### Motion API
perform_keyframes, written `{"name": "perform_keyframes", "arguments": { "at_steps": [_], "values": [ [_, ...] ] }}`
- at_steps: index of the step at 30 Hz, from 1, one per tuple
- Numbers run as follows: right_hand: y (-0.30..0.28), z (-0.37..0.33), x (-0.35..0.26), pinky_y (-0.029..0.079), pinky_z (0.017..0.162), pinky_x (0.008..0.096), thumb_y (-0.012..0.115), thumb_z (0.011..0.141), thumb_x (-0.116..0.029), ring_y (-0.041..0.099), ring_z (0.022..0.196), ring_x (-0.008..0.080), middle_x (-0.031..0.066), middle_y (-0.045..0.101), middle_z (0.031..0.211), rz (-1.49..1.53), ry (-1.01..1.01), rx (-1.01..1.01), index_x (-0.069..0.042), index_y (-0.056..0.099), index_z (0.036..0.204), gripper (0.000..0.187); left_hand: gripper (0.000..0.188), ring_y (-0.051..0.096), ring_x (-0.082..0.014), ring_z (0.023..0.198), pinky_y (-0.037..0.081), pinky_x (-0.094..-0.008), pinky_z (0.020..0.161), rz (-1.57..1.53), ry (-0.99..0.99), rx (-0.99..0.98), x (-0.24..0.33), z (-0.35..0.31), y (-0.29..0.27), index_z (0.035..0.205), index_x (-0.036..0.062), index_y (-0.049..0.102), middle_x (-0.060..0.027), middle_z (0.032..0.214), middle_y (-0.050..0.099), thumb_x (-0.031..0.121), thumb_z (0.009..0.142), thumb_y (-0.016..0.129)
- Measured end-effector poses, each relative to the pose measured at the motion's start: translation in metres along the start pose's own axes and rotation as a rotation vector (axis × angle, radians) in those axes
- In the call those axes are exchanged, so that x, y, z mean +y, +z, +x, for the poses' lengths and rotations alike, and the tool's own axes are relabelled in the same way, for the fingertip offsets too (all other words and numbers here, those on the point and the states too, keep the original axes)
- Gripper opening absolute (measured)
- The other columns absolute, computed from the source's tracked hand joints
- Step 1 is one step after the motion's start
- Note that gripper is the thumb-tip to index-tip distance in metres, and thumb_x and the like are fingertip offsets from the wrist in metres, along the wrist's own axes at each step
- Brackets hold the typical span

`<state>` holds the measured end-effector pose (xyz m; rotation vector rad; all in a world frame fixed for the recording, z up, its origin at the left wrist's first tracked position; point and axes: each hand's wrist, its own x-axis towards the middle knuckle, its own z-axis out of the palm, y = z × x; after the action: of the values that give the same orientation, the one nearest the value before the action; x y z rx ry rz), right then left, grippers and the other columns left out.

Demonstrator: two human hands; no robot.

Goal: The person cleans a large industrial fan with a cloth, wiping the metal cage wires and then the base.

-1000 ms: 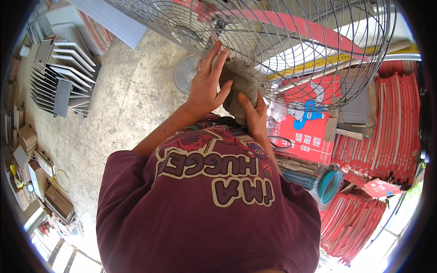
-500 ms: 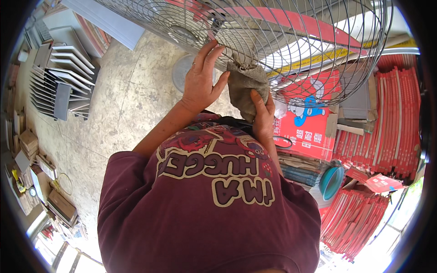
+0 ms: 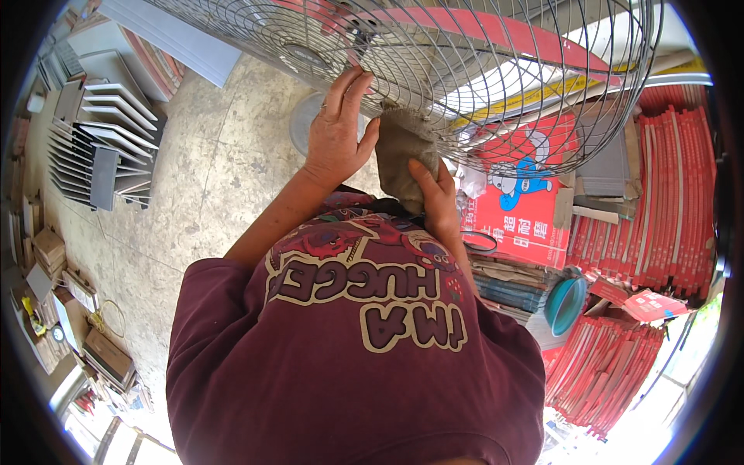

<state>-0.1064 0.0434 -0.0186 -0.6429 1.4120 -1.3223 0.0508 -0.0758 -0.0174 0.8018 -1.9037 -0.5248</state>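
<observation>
A large fan with a wire guard (image 3: 496, 101) and red blades (image 3: 504, 39) fills the top of the view. My left hand (image 3: 337, 128) is raised against the near side of the guard, fingers stretched out, fingertips at the wires and nothing seen in its grasp. Close to its right, my right hand (image 3: 435, 194) grips a grey-brown rag (image 3: 404, 151), thumb on top and the other fingers mostly hidden. The rag's upper end touches the lower edge of the guard.
A round grey base (image 3: 306, 124) stands on the concrete floor (image 3: 209, 178) beneath the fan. To the right are a red printed carton (image 3: 519, 209), stacks of flat red cartons (image 3: 674, 201) and a teal basin (image 3: 566, 306). At left, a rack holds pale panels (image 3: 120, 116).
My right hand and the rag have shifted a little left, and the rag lies smoother. My left hand has hardly moved. The fan guard appears slightly further left.
</observation>
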Motion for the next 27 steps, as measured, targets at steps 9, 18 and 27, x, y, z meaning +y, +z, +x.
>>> {"name": "perform_keyframes", "arguments": {
  "at_steps": [9,18,27],
  "values": [
    [0.017,-0.020,-0.033,0.044,0.083,0.0251,0.064,0.086,-0.018,0.054,0.095,0.0124,0.0066,0.060,0.108,-0.087,-0.298,0.051,0.001,0.049,0.123,0.044,0.065,0.047,-0.0353,0.117,0.047,-0.0378,0.088,0.029,-0.022,-0.011,0.004,-0.001,-0.003,0.133,0.0059,0.038,-0.0146,0.133,0.035,0.004,0.074,0.063],
    [-0.015,-0.004,0.006,0.045,0.085,0.0277,0.063,0.087,-0.021,0.058,0.097,0.0171,0.0090,0.061,0.110,0.285,0.072,0.201,0.001,0.052,0.121,0.042,0.063,0.050,-0.0317,0.112,0.048,-0.0361,0.084,-0.005,-0.055,-0.014,0.008,-0.001,-0.002,0.134,0.0075,0.038,-0.0134,0.134,0.035,0.005,0.076,0.063],
    [-0.013,-0.014,0.004,0.046,0.084,0.0275,0.063,0.087,-0.021,0.058,0.095,0.0163,0.0088,0.060,0.108,0.168,0.068,0.167,0.002,0.050,0.121,0.043,0.058,0.050,-0.0303,0.111,0.048,-0.0337,0.080,-0.104,0.115,-0.022,0.026,0.000,0.003,0.134,0.0079,0.040,-0.0162,0.135,0.036,0.001,0.079,0.059]
  ]
}}
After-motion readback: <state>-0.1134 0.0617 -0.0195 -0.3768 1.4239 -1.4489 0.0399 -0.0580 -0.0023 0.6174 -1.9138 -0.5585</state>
